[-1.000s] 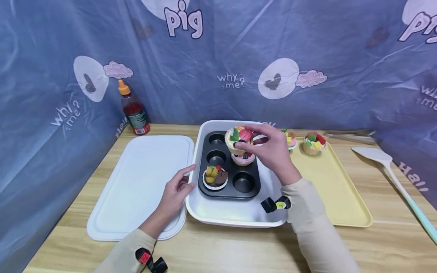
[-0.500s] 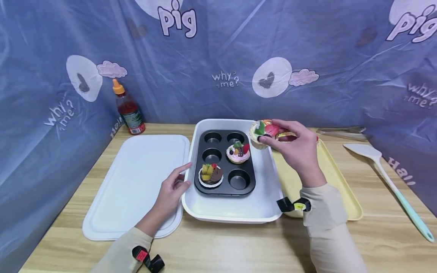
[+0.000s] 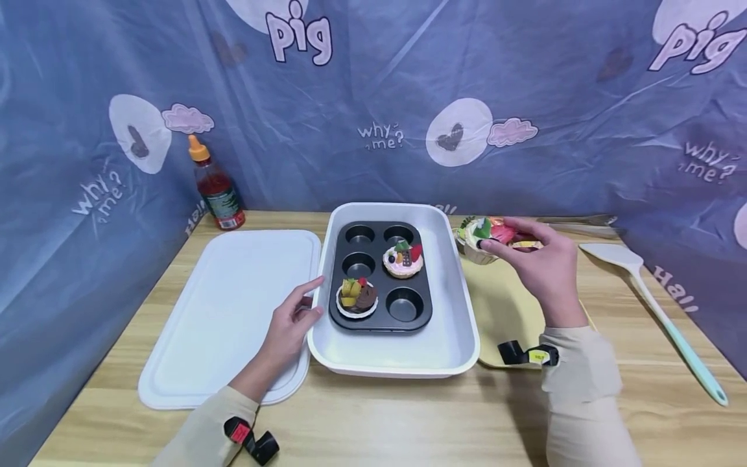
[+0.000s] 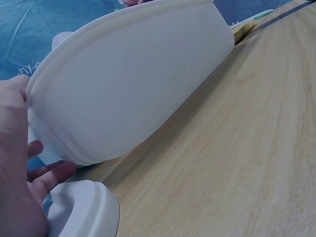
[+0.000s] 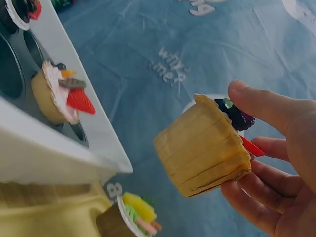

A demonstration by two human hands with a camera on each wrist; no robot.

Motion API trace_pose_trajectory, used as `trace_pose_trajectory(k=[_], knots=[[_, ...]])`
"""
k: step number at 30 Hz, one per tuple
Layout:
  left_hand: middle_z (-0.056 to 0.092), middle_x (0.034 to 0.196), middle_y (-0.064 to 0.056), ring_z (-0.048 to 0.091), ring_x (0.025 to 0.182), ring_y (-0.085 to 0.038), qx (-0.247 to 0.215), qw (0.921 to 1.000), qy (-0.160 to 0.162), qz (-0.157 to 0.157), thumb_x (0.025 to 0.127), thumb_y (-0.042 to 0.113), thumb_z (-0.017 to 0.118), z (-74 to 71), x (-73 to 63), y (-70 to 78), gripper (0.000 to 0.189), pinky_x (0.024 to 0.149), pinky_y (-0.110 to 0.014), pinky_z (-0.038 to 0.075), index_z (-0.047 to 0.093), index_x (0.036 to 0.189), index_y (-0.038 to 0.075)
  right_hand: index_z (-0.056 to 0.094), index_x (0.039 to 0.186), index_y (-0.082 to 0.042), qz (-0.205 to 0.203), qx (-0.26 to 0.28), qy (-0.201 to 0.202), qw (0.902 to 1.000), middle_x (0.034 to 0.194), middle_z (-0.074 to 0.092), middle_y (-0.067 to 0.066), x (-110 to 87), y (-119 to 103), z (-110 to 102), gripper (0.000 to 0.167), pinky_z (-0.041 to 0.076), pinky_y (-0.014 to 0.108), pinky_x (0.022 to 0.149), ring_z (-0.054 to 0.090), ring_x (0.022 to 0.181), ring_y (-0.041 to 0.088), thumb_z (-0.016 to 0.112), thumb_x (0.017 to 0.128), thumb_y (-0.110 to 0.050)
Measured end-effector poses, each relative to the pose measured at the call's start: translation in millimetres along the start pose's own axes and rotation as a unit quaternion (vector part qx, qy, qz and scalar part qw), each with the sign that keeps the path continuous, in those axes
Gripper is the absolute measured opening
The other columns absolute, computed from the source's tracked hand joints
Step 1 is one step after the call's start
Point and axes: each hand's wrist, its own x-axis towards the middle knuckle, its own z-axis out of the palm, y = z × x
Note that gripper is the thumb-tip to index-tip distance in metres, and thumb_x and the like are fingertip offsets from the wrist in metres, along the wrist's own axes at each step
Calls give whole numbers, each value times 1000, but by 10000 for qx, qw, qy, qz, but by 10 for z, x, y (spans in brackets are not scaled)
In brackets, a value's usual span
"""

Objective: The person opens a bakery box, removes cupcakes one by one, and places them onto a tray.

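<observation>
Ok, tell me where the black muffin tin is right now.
In the head view, the black muffin tin sits in the white tub, nearer its left wall, with the left hand at that side's rim.

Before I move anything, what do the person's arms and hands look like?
Long, plain cream fabric sleeves: left sleeve and right sleeve. Each carries a small black device near its cuff; the left device has a red label, the right device a yellow label. Left hand and right hand are ungloved.
</observation>
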Motion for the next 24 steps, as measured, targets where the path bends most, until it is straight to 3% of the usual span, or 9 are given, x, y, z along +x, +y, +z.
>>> trace_pose_trajectory(k=[6,11,16,21,24], knots=[[64,109,-25,65,88,-18,-13,9999,14,-107,95,1,58,-11,19,16,52,79,-21,55,53,146,11,73,121,-4,278,-218,-408,9985,102,68,-20,71,210,-52,54,51,11,59,64,77,-5,92,72,-20],[63,109,-24,64,89,-19,44,9999,-8,-164,96,2,58,-12,22,17,52,80,-21,55,53,146,13,72,123,-6,503,-660,-995,9916,97,70,-6,96,358,-87,60,50,13,60,62,76,-7,93,71,-30],[64,111,-24,65,91,-20,59,9998,-18,-163,96,2,58,-10,15,17,52,80,-21,55,53,146,13,73,121,-8,471,-1105,-1485,9816,105,75,17,100,475,-67,62,46,14,69,65,90,10,93,70,-37],[64,109,-25,65,89,-20,34,9999,-8,-140,96,1,58,-9,1,16,52,79,-22,56,53,146,13,73,120,-6,412,-1215,-1827,9748,112,74,20,99,553,-34,58,45,15,74,66,101,28,92,72,-31],[64,108,-25,65,88,-20,35,9999,-16,-118,96,2,58,-4,-3,16,52,79,-22,56,53,146,13,72,121,-4,400,-1257,-1965,9716,113,73,22,96,588,-30,58,45,14,75,66,103,31,91,73,-30]])
